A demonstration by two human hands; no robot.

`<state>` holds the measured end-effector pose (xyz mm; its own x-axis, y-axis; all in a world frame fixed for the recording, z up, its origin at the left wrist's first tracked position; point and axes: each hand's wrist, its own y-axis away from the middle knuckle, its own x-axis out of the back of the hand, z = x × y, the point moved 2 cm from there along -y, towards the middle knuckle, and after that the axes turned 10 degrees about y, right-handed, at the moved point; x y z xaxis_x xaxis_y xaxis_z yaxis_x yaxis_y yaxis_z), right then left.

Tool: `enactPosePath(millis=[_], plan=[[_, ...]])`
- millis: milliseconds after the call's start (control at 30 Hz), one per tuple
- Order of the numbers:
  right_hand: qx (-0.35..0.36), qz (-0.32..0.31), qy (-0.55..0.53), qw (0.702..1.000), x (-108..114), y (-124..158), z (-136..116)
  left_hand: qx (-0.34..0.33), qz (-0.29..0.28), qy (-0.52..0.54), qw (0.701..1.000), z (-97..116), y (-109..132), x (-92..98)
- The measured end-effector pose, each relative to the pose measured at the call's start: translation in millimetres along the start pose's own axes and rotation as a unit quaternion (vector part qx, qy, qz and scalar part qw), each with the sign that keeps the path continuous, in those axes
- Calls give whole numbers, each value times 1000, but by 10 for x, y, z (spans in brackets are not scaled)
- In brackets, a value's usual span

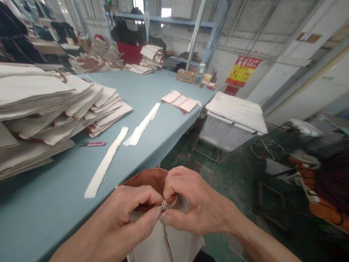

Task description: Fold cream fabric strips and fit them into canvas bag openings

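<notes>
A cream fabric bag (152, 238) with a brown lining hangs at the table's near edge, its seam running down the middle. My left hand (133, 211) pinches the bag's rim just left of that seam. Thumb and fingers of my right hand (191, 203) grip the same rim on the right side, the two thumbs almost touching. Part of the rim is hidden under my fingers. On the table beyond lie a cream fabric strip (107, 162), a second folded strip (143, 125) and pink thread snips (93, 144).
Stacks of cream fabric pieces (40, 94) fill the left of the blue table (131, 87). A small folded fabric bundle (181, 101) lies near the right edge. Right of the table stands a white bin (226, 133) topped with stacked cloth (236, 109). A cardboard box (185, 76) sits at the far end.
</notes>
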<state>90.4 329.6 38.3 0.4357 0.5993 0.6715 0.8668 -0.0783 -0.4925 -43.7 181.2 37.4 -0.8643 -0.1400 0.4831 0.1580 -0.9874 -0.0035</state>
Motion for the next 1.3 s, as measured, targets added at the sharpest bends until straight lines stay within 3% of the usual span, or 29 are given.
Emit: enactPosePath(millis=[267, 467, 733, 967, 1200, 1300], plan=[[20, -50, -59, 997, -56, -1, 71, 23, -34, 77, 996, -58, 28, 55], [16, -75, -11, 997, -41, -49, 34, 55, -46, 113, 991, -59, 22, 112], [10, -48, 72, 996, -101, -42, 26, 26, 3, 70, 997, -65, 31, 109], [-4, -33, 11, 999, -144, -16, 83, -129, 148, -52, 979, -10, 118, 37], [-19, -21, 36, 999, -171, -10, 65, -98, 193, -92, 972, -21, 120, -137], [-26, -17, 51, 998, -173, 20, 53, -96, 184, -107, 972, -10, 108, -161]])
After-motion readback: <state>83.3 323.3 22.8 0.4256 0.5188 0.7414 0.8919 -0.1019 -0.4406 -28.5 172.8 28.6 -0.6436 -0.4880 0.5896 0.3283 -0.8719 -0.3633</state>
